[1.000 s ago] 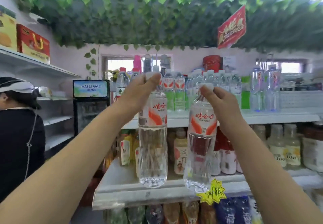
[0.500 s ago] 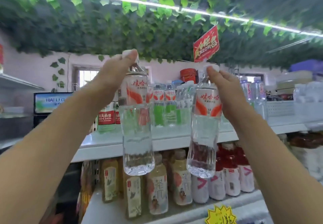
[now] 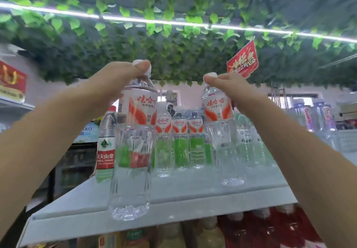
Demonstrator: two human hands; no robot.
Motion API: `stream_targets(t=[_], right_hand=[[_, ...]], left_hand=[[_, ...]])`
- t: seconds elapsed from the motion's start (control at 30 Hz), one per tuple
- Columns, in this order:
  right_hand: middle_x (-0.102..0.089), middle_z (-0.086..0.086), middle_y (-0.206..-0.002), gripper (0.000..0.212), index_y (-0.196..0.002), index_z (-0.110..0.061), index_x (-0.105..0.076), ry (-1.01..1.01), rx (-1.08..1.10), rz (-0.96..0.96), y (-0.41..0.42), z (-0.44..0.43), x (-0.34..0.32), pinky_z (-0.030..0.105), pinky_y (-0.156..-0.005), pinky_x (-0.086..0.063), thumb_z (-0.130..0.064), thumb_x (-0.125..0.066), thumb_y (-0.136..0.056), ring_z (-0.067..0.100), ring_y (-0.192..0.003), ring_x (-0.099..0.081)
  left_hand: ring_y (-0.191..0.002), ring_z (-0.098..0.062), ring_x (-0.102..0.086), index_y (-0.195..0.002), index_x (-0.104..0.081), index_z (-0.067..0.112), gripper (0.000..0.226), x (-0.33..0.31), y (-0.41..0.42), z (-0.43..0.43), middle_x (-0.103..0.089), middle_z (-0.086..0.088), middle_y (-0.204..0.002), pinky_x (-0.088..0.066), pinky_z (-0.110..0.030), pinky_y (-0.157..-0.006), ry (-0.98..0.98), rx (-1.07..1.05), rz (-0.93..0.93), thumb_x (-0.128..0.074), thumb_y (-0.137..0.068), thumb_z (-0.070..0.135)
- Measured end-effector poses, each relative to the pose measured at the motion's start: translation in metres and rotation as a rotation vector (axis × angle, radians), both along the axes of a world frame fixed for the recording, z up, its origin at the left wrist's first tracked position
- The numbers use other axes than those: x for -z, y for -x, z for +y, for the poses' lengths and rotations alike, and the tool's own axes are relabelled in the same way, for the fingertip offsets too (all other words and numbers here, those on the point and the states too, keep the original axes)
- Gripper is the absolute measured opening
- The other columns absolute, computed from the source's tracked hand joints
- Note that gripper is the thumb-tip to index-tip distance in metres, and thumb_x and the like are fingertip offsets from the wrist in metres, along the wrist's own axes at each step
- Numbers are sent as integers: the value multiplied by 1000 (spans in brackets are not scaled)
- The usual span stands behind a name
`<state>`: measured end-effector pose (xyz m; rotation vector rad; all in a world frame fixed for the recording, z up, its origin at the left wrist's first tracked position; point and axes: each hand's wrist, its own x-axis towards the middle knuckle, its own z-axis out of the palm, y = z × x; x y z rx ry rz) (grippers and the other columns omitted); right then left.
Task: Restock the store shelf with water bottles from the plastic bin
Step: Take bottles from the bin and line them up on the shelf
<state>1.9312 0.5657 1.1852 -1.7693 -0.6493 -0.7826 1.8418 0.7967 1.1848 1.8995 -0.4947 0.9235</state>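
- The left hand (image 3: pixel 116 79) is gripping the left bottle (image 3: pixel 135 151) by its white cap, with the fingers curled over the top.
- The right hand (image 3: pixel 231 87) is pinching the right bottle (image 3: pixel 222 131) by its white cap in the same manner.
- Both bottles are hanging upright, clear and full, each carrying a white label with red markings.
- The left bottle is sitting at the front edge of the white shelf (image 3: pixel 183 199); contact between its base and the shelf cannot be determined.
- The right bottle is positioned further in over the shelf, just in front of the stocked row of bottles (image 3: pixel 179 141); contact with the surface cannot be determined.
- The stocked row is standing at the back of the shelf, between the two held bottles, and is bearing matching labels.
- A red-label bottle (image 3: pixel 105 147) is standing just beside the left bottle, on its left.
- A red sign (image 3: pixel 243 62) is hanging from the leaves (image 3: pixel 173 50) overhead, near a light strip (image 3: pixel 154 20).
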Motion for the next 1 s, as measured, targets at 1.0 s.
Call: stream_targets(t=[1.0], right_hand=[[-57,6,-83,36,-88,-8,-57,297,67,45,-156,59,-2,27,-74,-45,-44,-58,-88,16,-74,-51]], left_hand=[[-66,-12,-66,-80,-63,18,26,-4,-60,-1,-69,2,-74,-55,-23,-61,20,-25,-37,-54,-86,41]])
